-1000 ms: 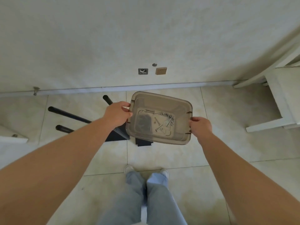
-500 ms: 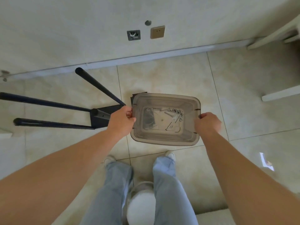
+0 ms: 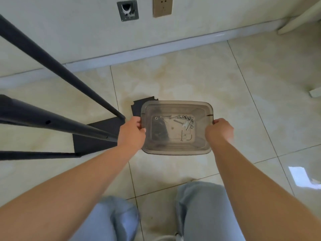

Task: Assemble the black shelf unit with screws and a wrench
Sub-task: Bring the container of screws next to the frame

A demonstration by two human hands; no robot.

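Lowered bin; screws inside

Nothing readable anywhere here, honestly. No label or brand on the clear plastic bin, and the wall socket is plain with no markings I can make out.

even, soft daylight fills the head view — bright but not harsh. a sharp white glare patch sits on the glossy floor tiles at lower right, suggesting a window off to that side. shadows are faint and diffuse. wide-angle distortion bows the skirting board and stretches the forearms at the lower edges. the black shelf legs look slightly smeared — the whole frame is soft, with fine detail in the plastic bin muddy.
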